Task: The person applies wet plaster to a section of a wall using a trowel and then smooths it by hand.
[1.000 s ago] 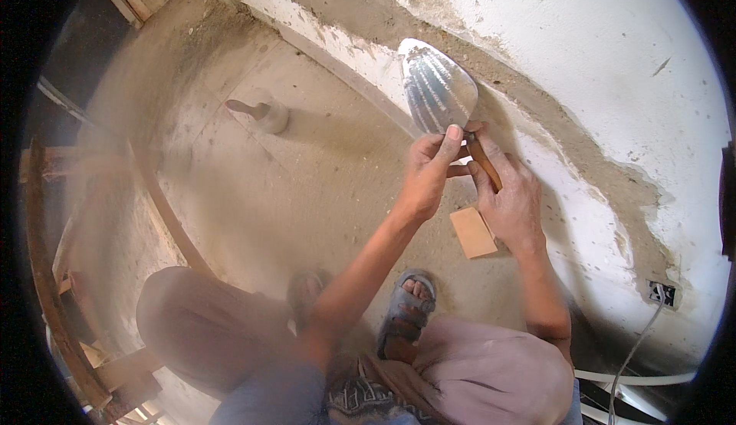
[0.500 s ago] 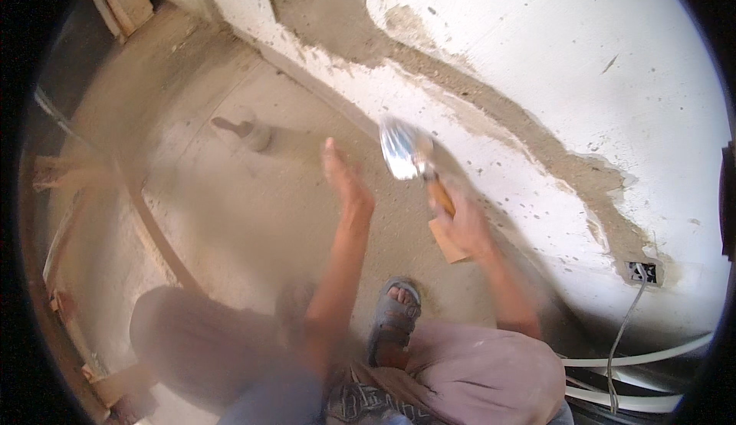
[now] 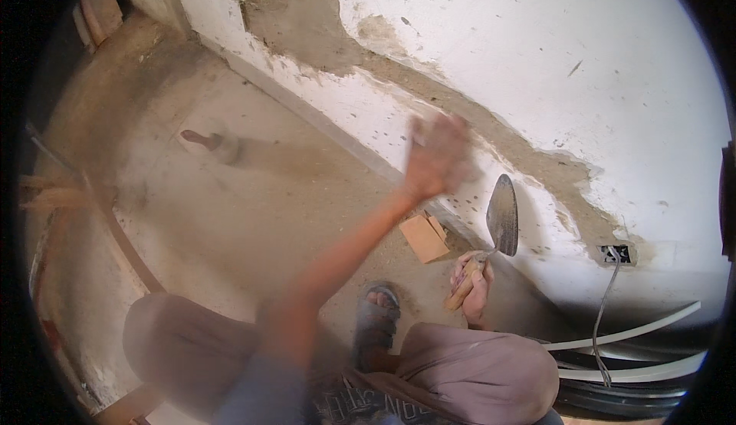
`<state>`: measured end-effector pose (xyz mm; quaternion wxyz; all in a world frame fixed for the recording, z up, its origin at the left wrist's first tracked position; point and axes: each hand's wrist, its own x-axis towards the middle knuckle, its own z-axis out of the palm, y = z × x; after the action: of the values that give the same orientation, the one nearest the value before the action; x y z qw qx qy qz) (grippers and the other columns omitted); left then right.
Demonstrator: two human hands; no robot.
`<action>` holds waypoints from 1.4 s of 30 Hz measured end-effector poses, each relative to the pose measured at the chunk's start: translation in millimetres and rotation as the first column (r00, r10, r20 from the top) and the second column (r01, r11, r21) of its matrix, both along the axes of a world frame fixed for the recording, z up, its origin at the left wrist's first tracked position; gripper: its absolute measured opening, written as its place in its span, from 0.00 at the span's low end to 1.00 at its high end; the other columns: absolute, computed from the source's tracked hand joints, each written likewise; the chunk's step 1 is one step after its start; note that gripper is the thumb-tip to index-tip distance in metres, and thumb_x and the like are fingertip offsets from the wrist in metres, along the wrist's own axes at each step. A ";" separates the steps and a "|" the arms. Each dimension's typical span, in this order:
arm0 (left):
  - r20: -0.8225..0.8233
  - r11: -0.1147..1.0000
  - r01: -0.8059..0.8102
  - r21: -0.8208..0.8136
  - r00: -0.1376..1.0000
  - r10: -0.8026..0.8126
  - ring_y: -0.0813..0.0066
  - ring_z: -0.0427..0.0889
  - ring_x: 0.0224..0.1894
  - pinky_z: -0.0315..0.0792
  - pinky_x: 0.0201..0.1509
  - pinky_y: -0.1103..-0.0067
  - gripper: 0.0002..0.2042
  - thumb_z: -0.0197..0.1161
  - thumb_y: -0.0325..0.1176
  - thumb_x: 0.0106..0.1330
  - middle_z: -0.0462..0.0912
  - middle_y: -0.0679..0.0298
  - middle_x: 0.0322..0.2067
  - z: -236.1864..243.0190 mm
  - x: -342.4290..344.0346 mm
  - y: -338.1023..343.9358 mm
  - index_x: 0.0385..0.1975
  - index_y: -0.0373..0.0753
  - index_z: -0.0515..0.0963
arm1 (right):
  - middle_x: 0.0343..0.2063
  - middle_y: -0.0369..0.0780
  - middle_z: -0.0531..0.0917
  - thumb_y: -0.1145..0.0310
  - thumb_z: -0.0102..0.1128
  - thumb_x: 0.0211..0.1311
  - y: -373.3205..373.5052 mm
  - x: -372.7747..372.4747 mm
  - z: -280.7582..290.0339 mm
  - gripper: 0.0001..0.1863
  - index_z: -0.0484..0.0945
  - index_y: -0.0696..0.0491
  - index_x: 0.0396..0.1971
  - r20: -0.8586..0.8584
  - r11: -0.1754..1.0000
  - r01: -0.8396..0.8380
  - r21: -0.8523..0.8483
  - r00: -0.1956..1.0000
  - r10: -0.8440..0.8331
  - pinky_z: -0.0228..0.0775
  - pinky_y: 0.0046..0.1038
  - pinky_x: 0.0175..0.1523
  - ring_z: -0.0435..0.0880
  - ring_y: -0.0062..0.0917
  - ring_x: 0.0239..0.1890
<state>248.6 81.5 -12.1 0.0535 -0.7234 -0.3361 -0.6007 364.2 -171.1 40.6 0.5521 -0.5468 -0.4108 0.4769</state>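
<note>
My right hand grips the wooden handle of a pointed trowel above my right knee. Its metal blade points up, close to the wall, and looks bare and greyish. Across the front of me reaches my left arm, bringing my left hand close to the lower white wall, just below the rough grey-brown mortar strip. That hand is smeared by motion; its fingers, and whether it touches the wall, cannot be made out. A flat-sided orange-tan block lies on the floor between the two hands.
A tool with a dark reddish handle rests on the dusty concrete floor. At the right, a cable hangs from an open socket box above white pipes. Wood pieces lie at the left.
My left hand has swung right from above the floor to the wall. My right hand has dropped lower with the trowel, whose blade has turned. The orange-tan block now shows fully.
</note>
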 end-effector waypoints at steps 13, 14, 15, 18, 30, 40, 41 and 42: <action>0.780 0.733 0.276 -0.621 0.312 0.543 0.50 0.58 0.74 0.49 0.77 0.62 0.33 0.31 0.54 0.80 0.55 0.52 0.74 -1.3 -200.6 0.4 0.73 0.33 0.55 | 0.21 0.35 0.74 0.45 0.44 0.75 146.3 -84.4 18.1 0.23 0.69 0.53 0.40 -0.069 0.961 0.074 0.267 0.996 -0.058 0.64 0.20 0.21 0.72 0.16 0.18; 0.781 0.721 0.301 -0.624 0.278 0.560 0.51 0.60 0.73 0.51 0.76 0.61 0.33 0.31 0.55 0.80 0.56 0.52 0.73 -4.6 -207.6 -10.0 0.73 0.34 0.56 | 0.21 0.34 0.74 0.44 0.43 0.75 156.7 -100.9 6.4 0.23 0.68 0.53 0.39 -0.134 0.968 0.087 0.235 0.989 -0.057 0.65 0.21 0.21 0.73 0.16 0.18; 0.780 0.712 0.318 -0.626 0.244 0.576 0.51 0.62 0.72 0.53 0.75 0.60 0.33 0.30 0.55 0.80 0.57 0.53 0.73 -5.2 -217.0 -19.0 0.73 0.35 0.56 | 0.20 0.34 0.73 0.45 0.44 0.75 173.7 -114.4 -16.7 0.23 0.68 0.53 0.38 -0.006 0.960 -0.042 0.277 0.999 0.045 0.65 0.21 0.21 0.72 0.16 0.18; 0.818 0.736 0.361 -0.572 0.177 0.548 0.54 0.65 0.70 0.58 0.72 0.63 0.33 0.30 0.55 0.80 0.61 0.54 0.71 -4.9 -206.3 -25.7 0.71 0.35 0.59 | 0.18 0.31 0.73 0.47 0.39 0.78 220.1 -147.7 -35.6 0.22 0.68 0.51 0.35 0.196 0.908 -0.270 0.320 0.957 0.215 0.64 0.18 0.17 0.71 0.13 0.15; 0.873 0.818 0.341 -0.463 0.018 0.487 0.57 0.74 0.62 0.68 0.63 0.66 0.29 0.32 0.53 0.80 0.68 0.54 0.64 10.5 -219.8 -38.0 0.67 0.35 0.63 | 0.16 0.32 0.70 0.60 0.50 0.76 250.1 -200.4 -37.0 0.14 0.69 0.57 0.37 0.297 0.862 -0.149 0.484 0.955 -0.001 0.61 0.19 0.19 0.69 0.11 0.17; 0.826 0.732 0.427 -0.531 0.067 0.560 0.59 0.75 0.61 0.68 0.62 0.66 0.29 0.40 0.53 0.79 0.71 0.54 0.62 -8.7 -217.0 -44.2 0.66 0.35 0.65 | 0.19 0.32 0.74 0.64 0.51 0.75 254.0 -221.0 -39.7 0.12 0.72 0.60 0.43 0.436 0.941 -0.112 0.321 0.899 -0.042 0.62 0.22 0.24 0.68 0.13 0.20; 0.818 0.693 0.466 -0.550 0.136 0.559 0.60 0.76 0.60 0.68 0.62 0.67 0.28 0.41 0.53 0.79 0.72 0.54 0.62 -9.4 -212.5 -45.9 0.65 0.34 0.66 | 0.20 0.33 0.76 0.65 0.53 0.74 250.4 -222.2 -38.5 0.13 0.73 0.62 0.45 0.348 0.964 -0.087 0.253 0.937 -0.007 0.62 0.23 0.26 0.69 0.13 0.22; 0.809 0.651 0.500 -0.570 0.203 0.552 0.61 0.76 0.59 0.69 0.61 0.67 0.28 0.43 0.52 0.79 0.72 0.54 0.62 -10.6 -209.5 -46.3 0.65 0.34 0.67 | 0.20 0.35 0.76 0.64 0.52 0.74 249.8 -218.4 -36.4 0.15 0.73 0.62 0.47 0.321 0.956 -0.057 0.288 0.946 -0.041 0.64 0.23 0.28 0.71 0.13 0.24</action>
<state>39.1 35.2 -22.6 -0.4668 -0.1100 -0.5184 -0.7081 145.8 78.7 4.2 0.5504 -0.5277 -0.5641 0.3169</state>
